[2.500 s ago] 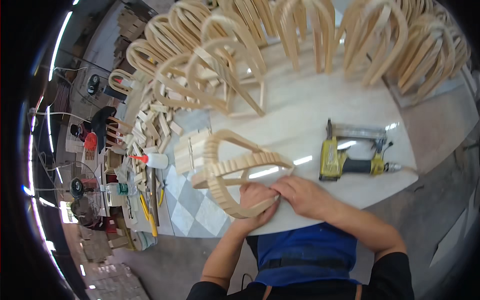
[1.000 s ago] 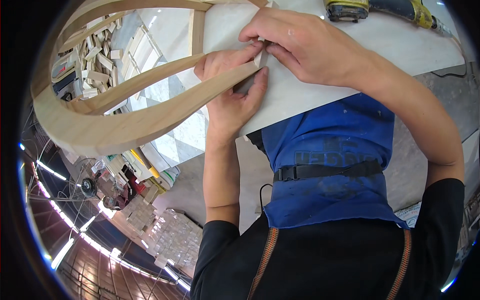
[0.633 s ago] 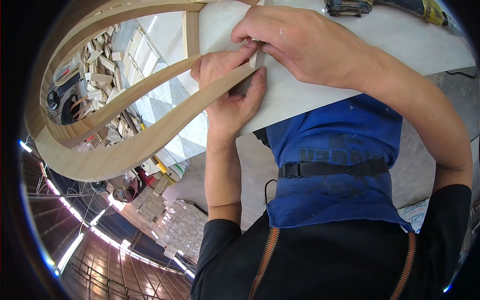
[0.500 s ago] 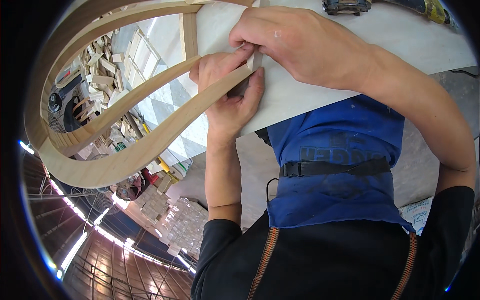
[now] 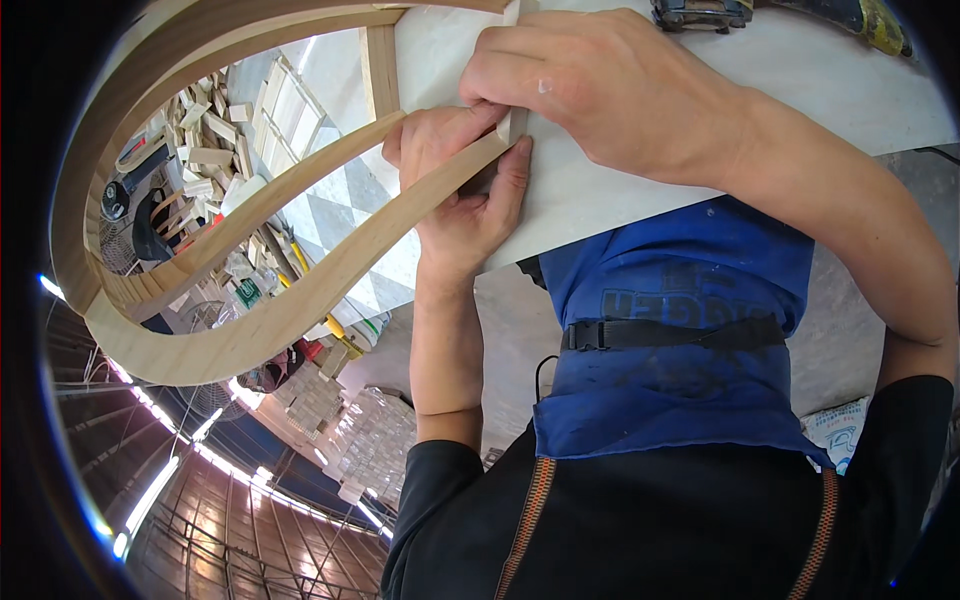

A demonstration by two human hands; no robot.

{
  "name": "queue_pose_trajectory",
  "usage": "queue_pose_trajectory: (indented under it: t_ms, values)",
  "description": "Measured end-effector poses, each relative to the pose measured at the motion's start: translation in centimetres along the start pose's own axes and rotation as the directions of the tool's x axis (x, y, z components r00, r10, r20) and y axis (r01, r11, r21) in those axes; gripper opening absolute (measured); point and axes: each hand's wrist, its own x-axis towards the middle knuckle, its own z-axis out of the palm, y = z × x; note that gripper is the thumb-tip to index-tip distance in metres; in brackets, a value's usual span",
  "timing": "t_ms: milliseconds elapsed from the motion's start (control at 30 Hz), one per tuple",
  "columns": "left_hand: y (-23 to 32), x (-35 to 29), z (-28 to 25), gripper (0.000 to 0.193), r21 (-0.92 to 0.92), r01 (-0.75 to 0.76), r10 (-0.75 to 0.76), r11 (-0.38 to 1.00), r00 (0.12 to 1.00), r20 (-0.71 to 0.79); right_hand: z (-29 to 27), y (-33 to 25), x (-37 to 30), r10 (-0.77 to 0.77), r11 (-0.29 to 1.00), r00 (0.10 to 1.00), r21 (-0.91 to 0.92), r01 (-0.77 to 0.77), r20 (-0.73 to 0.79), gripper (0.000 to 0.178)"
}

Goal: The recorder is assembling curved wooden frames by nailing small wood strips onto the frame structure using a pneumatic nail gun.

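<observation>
A curved, pale wooden frame (image 5: 300, 290) loops out over the left side, its bent rails running to the table edge before me. My left hand (image 5: 465, 195) is closed round the frame's near end, thumb on one side of the joint and fingers between the two rails. A short light wooden crosspiece (image 5: 514, 124) stands at that end. Over it, my right hand (image 5: 600, 95) comes from the right with curled fingers pressed together against the crosspiece, beside my left fingertips. Whatever those right fingers pinch, if anything, is hidden behind the knuckles.
The pale tabletop (image 5: 640, 178) lies under both hands. At its far right are a dark tool (image 5: 702, 14) and a black-and-yellow power tool (image 5: 868, 22), cut off by the view. Below left, a pile of wood offcuts (image 5: 210, 155) and a fan (image 5: 210, 400) show.
Both hands keep their places on the frame's end. My right knuckles have tilted slightly, and the whole view has shifted a little.
</observation>
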Motion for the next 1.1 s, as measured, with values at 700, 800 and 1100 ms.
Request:
queue_pose_trajectory:
  t_ms: [700, 800, 1100]
  values:
    - [0.1, 0.0, -0.8, 0.043, 0.017, -0.035, 0.035, 0.999, 0.999, 0.003, -0.3, -0.8, 0.3, -0.009, 0.996, 1.0, -0.087, 0.006, -0.027, 0.006]
    - [0.6, 0.0, -1.0, 0.042, -0.005, -0.026, 0.026, 1.0, 1.0, 0.016, 0.2, -1.3, -0.5, 0.099, 0.993, 0.994, -0.064, -0.096, 0.044, 0.023]
    - [1.4, -0.9, -2.6, 0.041, -0.023, -0.021, 0.02, 1.0, 1.0, -0.002, 0.2, -4.7, -0.9, 0.059, 0.998, 0.992, 0.008, -0.059, -0.107, 0.036]
